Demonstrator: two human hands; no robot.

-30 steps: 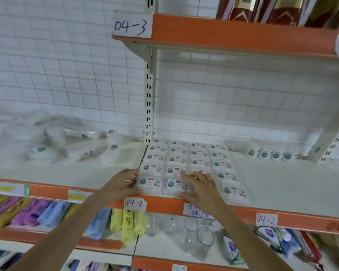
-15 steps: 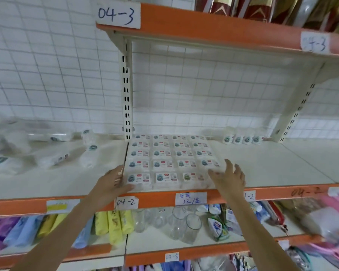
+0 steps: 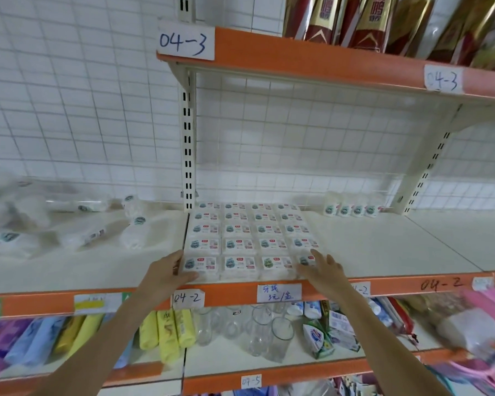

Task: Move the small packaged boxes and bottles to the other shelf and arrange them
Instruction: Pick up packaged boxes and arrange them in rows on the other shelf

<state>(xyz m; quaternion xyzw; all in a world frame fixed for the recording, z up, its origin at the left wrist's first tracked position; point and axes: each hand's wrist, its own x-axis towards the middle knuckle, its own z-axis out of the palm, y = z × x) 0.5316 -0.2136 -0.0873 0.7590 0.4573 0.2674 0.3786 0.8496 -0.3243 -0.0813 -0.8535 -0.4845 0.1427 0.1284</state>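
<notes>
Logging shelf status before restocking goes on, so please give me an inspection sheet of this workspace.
Surface: cream shelf, orange edge, tagged 04-2.
Job's things: small boxes in a flat grid, four across, five deep; small bottles in a row at the back.
Clutter: blurred white packs lying loose on the left.
Grippers: left hand flat against the grid's left front corner; right hand open on the front right box.
Cables: nothing seen.
Surroundings: white tiled wall, glasses below.

A white paper tag (image 3: 185, 42) on the upper orange shelf edge reads "04-3", as does a second tag (image 3: 442, 78) further right. On the middle orange shelf edge, a paper tag (image 3: 188, 298) reads "04-2", handwriting (image 3: 440, 283) repeats "04-2", and a white price slip (image 3: 279, 292) reads "3元/盒"; a small lower tag (image 3: 251, 381) reads "04-5".
</notes>
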